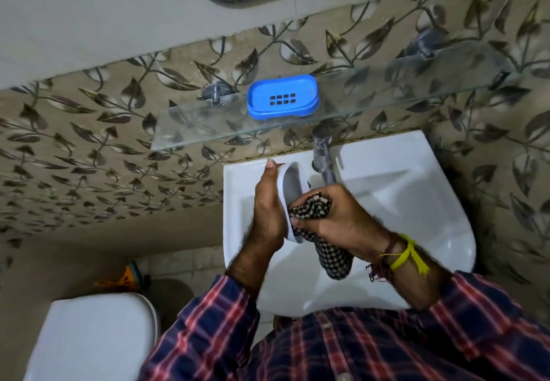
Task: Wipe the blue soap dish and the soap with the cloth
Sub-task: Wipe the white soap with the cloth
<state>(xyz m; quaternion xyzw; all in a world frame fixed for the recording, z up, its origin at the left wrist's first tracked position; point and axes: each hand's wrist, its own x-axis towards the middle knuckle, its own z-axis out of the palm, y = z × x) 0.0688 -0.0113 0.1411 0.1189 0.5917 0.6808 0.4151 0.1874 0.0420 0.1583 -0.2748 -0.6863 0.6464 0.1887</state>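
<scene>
Nearest you, your right hand (333, 217) has its fingers (300, 221) curled tight round a bunched black-and-white checked cloth (323, 232), whose loose tail hangs down over the white ceramic sink (401, 202). You are pressing the wad into the hollow of a white oval plastic tray (290, 199), which looks like the lower half of the soap dish. Your left hand (268, 211) cradles that tray from behind and tilts it on edge above the left side of the basin. The thumb lies along its upper rim; the other fingers of that hand are hidden behind the tray, so I cannot tell how far they wrap round it.

Just beyond your hands, the chrome tap (323, 154) stands at the back edge of the sink. I cannot tell whether water is running.

Further back, the blue slotted plastic soap dish (282, 96) sits flat on the glass wall shelf (184, 133), near the middle of its length, with nothing in it. No hand touches it.

The soap itself is nowhere in view.

By my reading, you are midway at best. The white tray is being wiped now. Whether the blue part has already had the cloth cannot be told from how it lies. The soap seems yet to be dealt with, and the two dish halves are not rejoined.
</scene>
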